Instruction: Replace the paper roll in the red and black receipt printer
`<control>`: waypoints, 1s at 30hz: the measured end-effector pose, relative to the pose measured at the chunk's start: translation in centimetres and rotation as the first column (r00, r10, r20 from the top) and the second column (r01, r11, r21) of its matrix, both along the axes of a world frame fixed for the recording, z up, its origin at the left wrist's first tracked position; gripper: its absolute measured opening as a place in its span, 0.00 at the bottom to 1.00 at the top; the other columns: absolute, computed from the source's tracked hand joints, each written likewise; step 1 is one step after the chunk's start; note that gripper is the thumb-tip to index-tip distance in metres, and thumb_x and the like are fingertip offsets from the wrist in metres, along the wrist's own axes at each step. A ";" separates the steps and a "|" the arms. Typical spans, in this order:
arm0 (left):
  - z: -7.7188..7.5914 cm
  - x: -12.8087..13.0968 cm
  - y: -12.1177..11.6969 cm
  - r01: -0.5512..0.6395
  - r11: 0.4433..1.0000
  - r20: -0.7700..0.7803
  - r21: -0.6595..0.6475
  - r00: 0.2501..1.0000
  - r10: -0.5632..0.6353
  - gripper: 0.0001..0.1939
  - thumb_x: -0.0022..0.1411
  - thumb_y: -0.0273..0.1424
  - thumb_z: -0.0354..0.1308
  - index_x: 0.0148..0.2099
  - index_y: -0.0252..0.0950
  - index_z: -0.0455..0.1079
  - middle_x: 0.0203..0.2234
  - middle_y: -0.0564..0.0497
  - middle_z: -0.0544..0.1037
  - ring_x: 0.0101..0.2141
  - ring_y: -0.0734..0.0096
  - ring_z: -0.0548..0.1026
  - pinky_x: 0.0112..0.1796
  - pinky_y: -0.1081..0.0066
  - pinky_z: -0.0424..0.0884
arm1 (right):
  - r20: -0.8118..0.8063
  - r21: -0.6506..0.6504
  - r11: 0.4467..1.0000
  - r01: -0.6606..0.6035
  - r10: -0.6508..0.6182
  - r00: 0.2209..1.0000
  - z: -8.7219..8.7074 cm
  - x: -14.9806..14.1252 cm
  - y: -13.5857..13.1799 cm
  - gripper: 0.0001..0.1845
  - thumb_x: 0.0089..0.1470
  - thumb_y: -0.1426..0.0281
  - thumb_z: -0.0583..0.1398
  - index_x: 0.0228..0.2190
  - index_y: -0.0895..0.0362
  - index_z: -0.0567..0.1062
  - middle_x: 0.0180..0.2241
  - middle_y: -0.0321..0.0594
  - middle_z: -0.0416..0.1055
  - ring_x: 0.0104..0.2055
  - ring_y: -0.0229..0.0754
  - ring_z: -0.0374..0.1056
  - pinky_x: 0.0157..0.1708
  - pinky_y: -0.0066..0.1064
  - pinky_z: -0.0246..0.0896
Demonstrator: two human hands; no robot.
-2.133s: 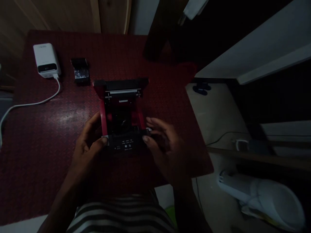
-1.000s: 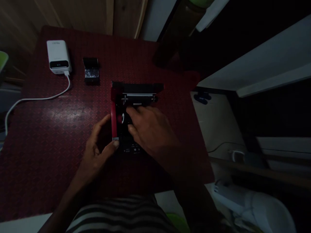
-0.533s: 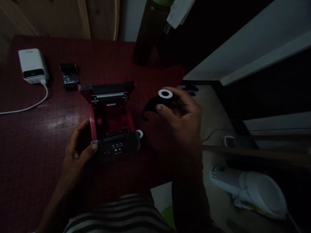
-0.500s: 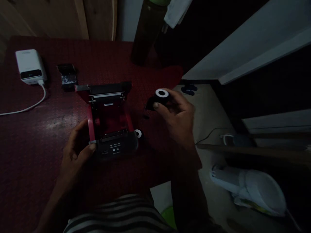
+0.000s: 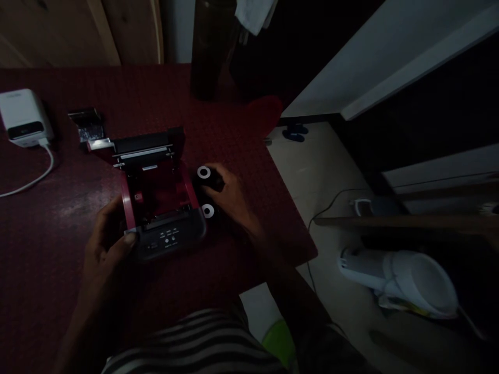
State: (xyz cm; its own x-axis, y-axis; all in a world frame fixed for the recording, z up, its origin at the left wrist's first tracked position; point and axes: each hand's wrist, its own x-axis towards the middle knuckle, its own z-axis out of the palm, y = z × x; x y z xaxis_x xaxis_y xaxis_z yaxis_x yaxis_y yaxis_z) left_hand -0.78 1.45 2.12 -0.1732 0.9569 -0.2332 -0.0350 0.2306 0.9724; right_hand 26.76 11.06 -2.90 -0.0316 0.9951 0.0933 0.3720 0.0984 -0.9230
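A small red and black printer [image 5: 169, 241] lies on the table with its lid raised and its red compartment bare inside. My left hand [image 5: 105, 236] grips its left front corner, thumb on the black panel and fingers along the side. Close to the printer's right side, my right hand [image 5: 231, 193] is closed on a black roll with a white core [image 5: 204, 172], its end facing up. A second white-cored black roll [image 5: 208, 211] stands just in front of that, against the printer's right edge. Dimness hides the lower parts of both rolls.
On the dark red table [image 5: 249, 244], a white power bank [image 5: 25, 117] with a white cable and a crumpled dark wrapper [image 5: 89, 124] lie left. A tall dark bottle [image 5: 212, 52] stands at the back. Beyond the table's right edge are slippers [image 5: 295, 132] on the floor.
My right hand has brought the black roll left and down, from above the table to the printer's right side. The camera view has shifted; my left hand still grips the printer.
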 end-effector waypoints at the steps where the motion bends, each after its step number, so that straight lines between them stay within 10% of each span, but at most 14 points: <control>1: 0.1 0.0 0.0 0.003 1.000 -0.007 0.000 1.000 -0.003 0.38 0.63 0.45 0.77 0.74 0.53 0.77 0.70 0.51 0.80 0.73 0.41 0.73 0.70 0.55 0.71 | 0.009 -0.004 1.000 -0.004 0.004 1.000 0.0 0.4 -0.3 0.26 0.56 0.70 0.70 0.57 0.50 0.81 0.57 0.42 0.85 0.55 0.51 0.81 0.58 0.46 0.76; 7: 1.0 0.4 0.1 0.009 1.000 -0.029 -0.016 1.000 -0.010 0.37 0.65 0.44 0.75 0.74 0.52 0.76 0.72 0.53 0.79 0.73 0.47 0.73 0.64 0.63 0.75 | 0.088 0.013 1.000 0.011 -0.013 0.996 0.1 2.8 -4.1 0.13 0.63 0.72 0.67 0.48 0.53 0.86 0.46 0.44 0.86 0.46 0.48 0.81 0.49 0.43 0.76; 14: 1.1 0.6 0.0 0.000 1.000 -0.047 -0.002 0.999 -0.001 0.36 0.64 0.43 0.75 0.73 0.52 0.78 0.73 0.55 0.77 0.76 0.50 0.69 0.67 0.66 0.72 | 0.079 0.006 0.986 -0.166 0.165 0.983 0.0 1.9 -6.0 0.26 0.55 0.81 0.68 0.52 0.47 0.88 0.56 0.40 0.88 0.60 0.51 0.82 0.72 0.56 0.67; 19: 0.2 0.2 0.1 0.012 0.999 -0.041 0.030 0.999 -0.011 0.36 0.65 0.45 0.76 0.72 0.48 0.77 0.73 0.50 0.78 0.73 0.45 0.73 0.63 0.62 0.77 | 0.081 0.001 0.989 -0.146 0.146 0.986 0.2 1.2 -6.1 0.18 0.58 0.78 0.68 0.46 0.49 0.87 0.50 0.40 0.89 0.56 0.51 0.84 0.69 0.54 0.70; 25: -0.6 -0.2 0.0 0.034 0.998 -0.037 0.047 0.999 -0.032 0.36 0.67 0.45 0.74 0.74 0.52 0.77 0.72 0.49 0.78 0.69 0.43 0.77 0.58 0.58 0.83 | 0.230 -0.006 0.998 -0.056 0.056 0.972 8.7 3.3 -7.3 0.21 0.61 0.77 0.67 0.53 0.48 0.84 0.52 0.37 0.88 0.55 0.50 0.84 0.59 0.46 0.76; 30: -0.4 -0.4 -0.3 0.081 0.996 -0.016 0.039 0.997 -0.080 0.37 0.70 0.45 0.73 0.77 0.51 0.73 0.72 0.47 0.78 0.69 0.44 0.77 0.62 0.55 0.80 | 0.469 0.201 0.856 -0.475 0.342 0.814 13.8 -0.2 -4.5 0.14 0.70 0.75 0.68 0.55 0.52 0.82 0.51 0.41 0.87 0.52 0.50 0.82 0.60 0.47 0.75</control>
State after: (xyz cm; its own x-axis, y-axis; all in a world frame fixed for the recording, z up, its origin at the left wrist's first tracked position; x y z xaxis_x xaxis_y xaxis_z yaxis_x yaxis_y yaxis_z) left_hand -1.20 1.17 1.68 -0.0985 0.9762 -0.1930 -0.0043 0.1935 0.9811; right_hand 26.60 6.56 10.94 -0.5300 0.8054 0.2654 0.5635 0.5684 -0.5995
